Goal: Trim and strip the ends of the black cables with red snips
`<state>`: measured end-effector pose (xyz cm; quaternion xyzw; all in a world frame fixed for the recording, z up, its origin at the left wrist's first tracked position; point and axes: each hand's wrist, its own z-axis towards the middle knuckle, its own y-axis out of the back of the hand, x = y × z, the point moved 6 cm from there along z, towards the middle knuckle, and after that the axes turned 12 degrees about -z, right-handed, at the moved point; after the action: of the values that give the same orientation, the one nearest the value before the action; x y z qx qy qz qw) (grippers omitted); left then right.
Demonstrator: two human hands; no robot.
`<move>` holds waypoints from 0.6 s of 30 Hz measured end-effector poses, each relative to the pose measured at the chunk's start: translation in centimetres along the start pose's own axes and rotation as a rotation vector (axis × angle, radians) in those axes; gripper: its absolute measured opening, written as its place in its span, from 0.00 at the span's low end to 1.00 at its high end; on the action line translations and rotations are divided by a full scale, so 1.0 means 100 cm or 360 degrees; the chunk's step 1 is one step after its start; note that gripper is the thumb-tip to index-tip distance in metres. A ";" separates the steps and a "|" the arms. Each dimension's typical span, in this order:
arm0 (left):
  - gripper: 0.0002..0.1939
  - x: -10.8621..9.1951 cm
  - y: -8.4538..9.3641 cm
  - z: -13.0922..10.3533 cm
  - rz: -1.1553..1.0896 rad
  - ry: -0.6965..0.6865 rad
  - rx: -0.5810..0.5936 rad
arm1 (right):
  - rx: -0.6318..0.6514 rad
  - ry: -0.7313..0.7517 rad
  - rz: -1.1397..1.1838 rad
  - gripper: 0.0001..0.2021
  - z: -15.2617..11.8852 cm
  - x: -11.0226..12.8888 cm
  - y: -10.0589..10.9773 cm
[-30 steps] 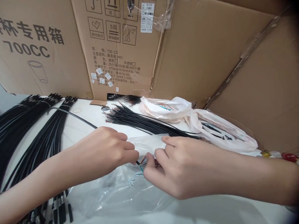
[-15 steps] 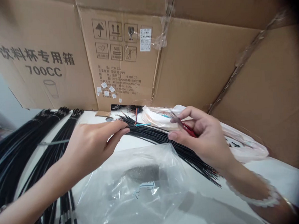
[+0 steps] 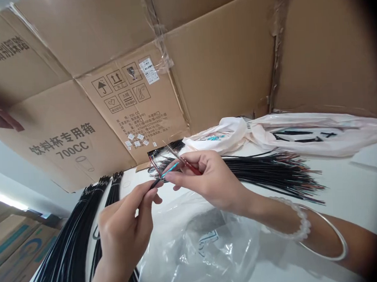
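Note:
My left hand (image 3: 129,224) pinches a black cable (image 3: 155,183) near its end. From that end fan out a bright blue strand (image 3: 170,170) and darker reddish wires (image 3: 154,164). My right hand (image 3: 206,173) is closed around a small red-handled tool (image 3: 192,167) with a thin, pointed metal tip aimed up and left; its exact kind does not show. The thumb and fingers of that hand are close to the blue strand, and I cannot tell whether they touch it. Behind my right hand lies a bundle of black cables (image 3: 272,170) with bare coloured ends.
A crumpled clear plastic bag (image 3: 207,249) lies before me on the white table. More black cable bundles (image 3: 64,248) run along the left. Open pinkish plastic bags (image 3: 342,120) with small parts lie at the back right. Large cardboard (image 3: 223,72) walls off the back.
My right hand has moved left to the cable end, beside the blue strand. My left hand still pinches the cable, now lower in view. The camera view has tilted and shifted.

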<state>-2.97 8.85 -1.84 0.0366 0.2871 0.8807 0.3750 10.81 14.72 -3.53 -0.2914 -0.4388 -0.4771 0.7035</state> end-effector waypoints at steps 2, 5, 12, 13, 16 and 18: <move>0.08 0.004 -0.001 -0.001 -0.0196 0.0129 0.0071 | -0.0061 0.0209 -0.0179 0.08 -0.004 0.008 0.003; 0.11 0.015 -0.002 -0.005 -0.0554 0.0325 0.0269 | -0.0080 0.0632 -0.0415 0.05 -0.011 0.022 0.005; 0.22 0.030 -0.010 -0.010 -0.1179 0.0570 0.1158 | 0.0173 0.1035 -0.0685 0.07 -0.019 0.033 0.002; 0.23 0.029 -0.011 -0.009 -0.1223 0.0589 0.1276 | 0.0207 0.1037 -0.0700 0.08 -0.019 0.032 0.000; 0.22 0.024 -0.011 -0.005 -0.1163 0.0488 0.1404 | 0.0297 0.1000 -0.0734 0.09 -0.018 0.031 -0.003; 0.17 0.021 -0.006 0.001 -0.0895 0.0267 0.1224 | 0.0282 0.0820 -0.0692 0.04 -0.010 0.028 0.001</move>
<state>-4.06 10.67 -2.41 0.0225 0.6199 0.5749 0.5335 11.72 12.74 -1.43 0.0011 -0.3382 -0.6339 0.6956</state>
